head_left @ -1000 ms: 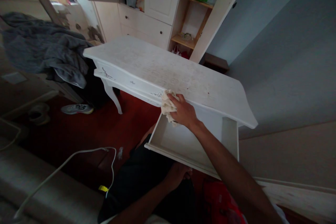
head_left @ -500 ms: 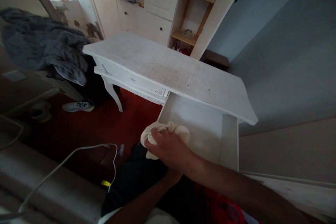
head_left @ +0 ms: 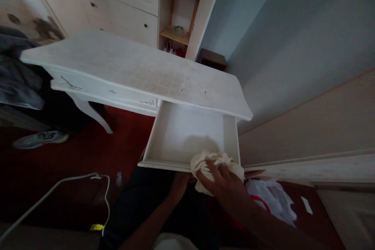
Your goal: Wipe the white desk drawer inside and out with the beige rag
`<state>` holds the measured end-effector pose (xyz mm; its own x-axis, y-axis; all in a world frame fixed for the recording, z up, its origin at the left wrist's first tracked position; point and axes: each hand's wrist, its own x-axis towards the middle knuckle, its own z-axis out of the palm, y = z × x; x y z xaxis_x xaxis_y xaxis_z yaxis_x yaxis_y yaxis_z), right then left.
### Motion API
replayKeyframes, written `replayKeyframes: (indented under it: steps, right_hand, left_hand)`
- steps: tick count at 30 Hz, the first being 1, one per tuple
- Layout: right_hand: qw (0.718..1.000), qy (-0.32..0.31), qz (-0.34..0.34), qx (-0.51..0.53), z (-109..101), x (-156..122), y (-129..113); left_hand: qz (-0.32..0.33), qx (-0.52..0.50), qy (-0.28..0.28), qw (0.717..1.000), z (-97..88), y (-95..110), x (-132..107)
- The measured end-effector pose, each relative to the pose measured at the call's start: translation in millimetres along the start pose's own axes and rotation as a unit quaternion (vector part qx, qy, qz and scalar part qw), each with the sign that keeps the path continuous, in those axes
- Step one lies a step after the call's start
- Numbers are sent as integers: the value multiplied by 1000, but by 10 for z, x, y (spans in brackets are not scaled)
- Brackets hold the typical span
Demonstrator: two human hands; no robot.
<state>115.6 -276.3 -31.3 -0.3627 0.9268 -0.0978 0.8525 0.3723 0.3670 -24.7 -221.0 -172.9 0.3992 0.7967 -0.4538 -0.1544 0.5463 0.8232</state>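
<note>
A white drawer (head_left: 168, 136) stands pulled out from a white desk (head_left: 140, 62). At its front right corner, my right hand (head_left: 222, 181) is closed on a bunched cream cloth (head_left: 202, 162), pressed over the front edge. Some of the cloth hangs down outside the drawer. My left hand (head_left: 179, 185) is just below the drawer's front panel, left of the cloth. Its fingers are mostly hidden, so I cannot tell whether it grips the panel.
A white cable (head_left: 58, 183) with a yellow tag lies at the lower left. Nearby on the red floor is a grey shoe (head_left: 41, 139). A white plastic bag (head_left: 274, 199) lies at the lower right. Behind the desk stands a white wardrobe (head_left: 129, 15) with an open door.
My right hand has moved the cloth from the drawer's front left to its front right corner. My left hand now shows more, below the front panel. The view has turned right.
</note>
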Motion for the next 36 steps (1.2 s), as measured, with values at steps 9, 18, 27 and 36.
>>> replayKeyframes:
  steps: [9,18,27,36]
  right_hand:
    - [990,-21,130,54,332,-655,815]
    - [984,19,168,49,456,187,1674]
    - [959,129,232,103,622,363,1804]
    - [945,167,203,196,438,488,1468]
  left_hand:
    - [-25,-1,-9,1000,-2,-43,84]
    - [-38,15,-37,998,-83,-131,158]
    - [-58,29,-47,997,-83,-148,184]
    - [-37,23,-32,999,-62,-291,211]
